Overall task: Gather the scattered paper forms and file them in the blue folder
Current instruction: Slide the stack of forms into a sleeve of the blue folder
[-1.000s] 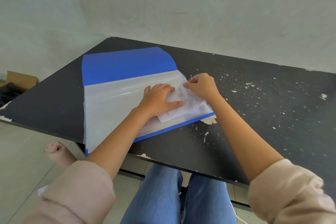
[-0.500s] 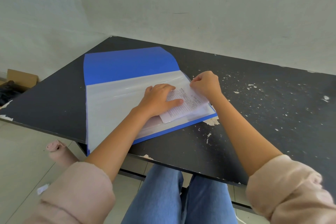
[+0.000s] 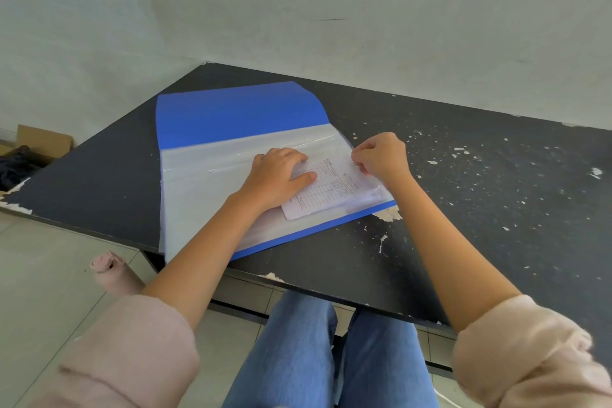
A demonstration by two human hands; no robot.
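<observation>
The blue folder (image 3: 238, 113) lies open on the black table (image 3: 463, 209), its clear plastic sleeves (image 3: 205, 182) spread towards me. A printed paper form (image 3: 331, 190) lies at the sleeves' right end, partly under the plastic. My left hand (image 3: 276, 177) rests flat on the form and sleeve, fingers spread, covering the form's left part. My right hand (image 3: 381, 156) pinches the right edge of the top sleeve next to the form's corner.
The table's paint is chipped, with white flecks (image 3: 463, 156) to the right of the folder. A white wall stands behind the table. On the floor at left are a cardboard box (image 3: 43, 139) and a pink bottle (image 3: 109, 270). My legs are under the table's front edge.
The form has slid further left under the clear sleeve. My right hand has shifted slightly right and lifted the sleeve's edge; my left hand stays pressed on the form.
</observation>
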